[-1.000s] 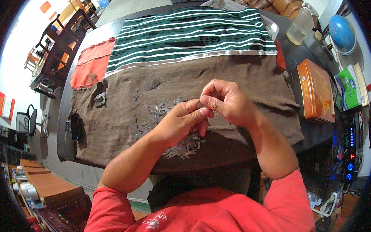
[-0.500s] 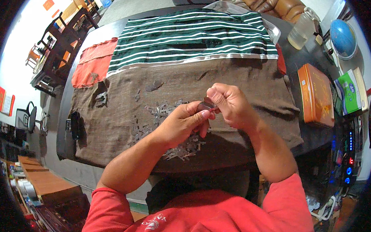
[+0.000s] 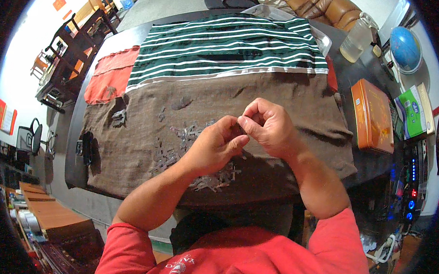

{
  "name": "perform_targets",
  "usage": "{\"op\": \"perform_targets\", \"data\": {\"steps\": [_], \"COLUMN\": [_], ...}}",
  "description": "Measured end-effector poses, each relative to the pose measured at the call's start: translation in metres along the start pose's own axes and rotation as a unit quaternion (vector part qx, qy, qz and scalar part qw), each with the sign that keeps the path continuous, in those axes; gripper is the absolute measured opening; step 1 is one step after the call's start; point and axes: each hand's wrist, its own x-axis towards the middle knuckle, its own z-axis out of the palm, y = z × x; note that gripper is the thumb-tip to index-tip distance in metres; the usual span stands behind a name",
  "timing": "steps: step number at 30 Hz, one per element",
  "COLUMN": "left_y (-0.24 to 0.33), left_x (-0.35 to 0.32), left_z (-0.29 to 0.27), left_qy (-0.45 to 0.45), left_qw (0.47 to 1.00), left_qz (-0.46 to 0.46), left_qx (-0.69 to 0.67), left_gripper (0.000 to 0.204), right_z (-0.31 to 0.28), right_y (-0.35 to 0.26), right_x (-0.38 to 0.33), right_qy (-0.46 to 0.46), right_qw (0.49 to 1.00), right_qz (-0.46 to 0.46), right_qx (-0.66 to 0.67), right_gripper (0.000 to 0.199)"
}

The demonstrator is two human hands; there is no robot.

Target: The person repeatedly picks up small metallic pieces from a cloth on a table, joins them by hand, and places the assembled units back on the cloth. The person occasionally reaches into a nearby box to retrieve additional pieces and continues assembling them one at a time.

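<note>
**Onlooker A:** Above the near edge of the brown woven cloth [image 3: 279,98], both hands meet. The left hand [image 3: 214,146] and the right hand [image 3: 270,126] have their fingertips pressed together on a small dark grey piece [image 3: 240,127], most of it hidden between them. The right hand's fingers are curled tight, thumb to forefinger; the left hand's thumb and forefinger pinch from the other side.

**Onlooker B:** What differs from a second ago?

**Onlooker A:** Very little. The hands were already joined over the same part of the cloth. The right hand's knuckles have rolled slightly upward and the pinch point has shifted a touch away from the body. My reading: fine fingertip work on one piece is continuing, not a pick-up or a set-down.

**Onlooker B:** And the other pieces?

**Onlooker A:** A scatter of thin grey strips [image 3: 181,135] lies on the brown cloth, below and to the left of the hands, unchanged across the three views. Beyond the cloth's far edge lies a green fabric with white stripes [image 3: 232,45]; off its far left corner, a red cloth [image 3: 108,77]. To the right of the brown cloth sits an orange rectangular tin [image 3: 372,116], and beyond that a clear glass jar [image 3: 356,40].
</note>
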Motion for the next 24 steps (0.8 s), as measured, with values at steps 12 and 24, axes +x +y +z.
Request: {"op": "perform_targets", "data": {"steps": [12,24], "left_y": [0.001,0.0], "left_x": [-0.003,0.003], "left_z": [-0.002,-0.019], "left_qy": [0.082,0.051], "left_qw": [0.971,0.966], "left_qz": [0.031,0.015], "left_qx": [0.221,-0.254], "left_gripper": [0.018,0.02], "right_z": [-0.005,-0.054], "right_y": [0.006,0.044], "right_x": [-0.004,0.019], "right_qy": [0.023,0.003], "right_qw": [0.992,0.802], "right_qz": [-0.107,0.164], "right_qx": [-0.061,-0.574], "right_gripper": [0.032,0.066]}}
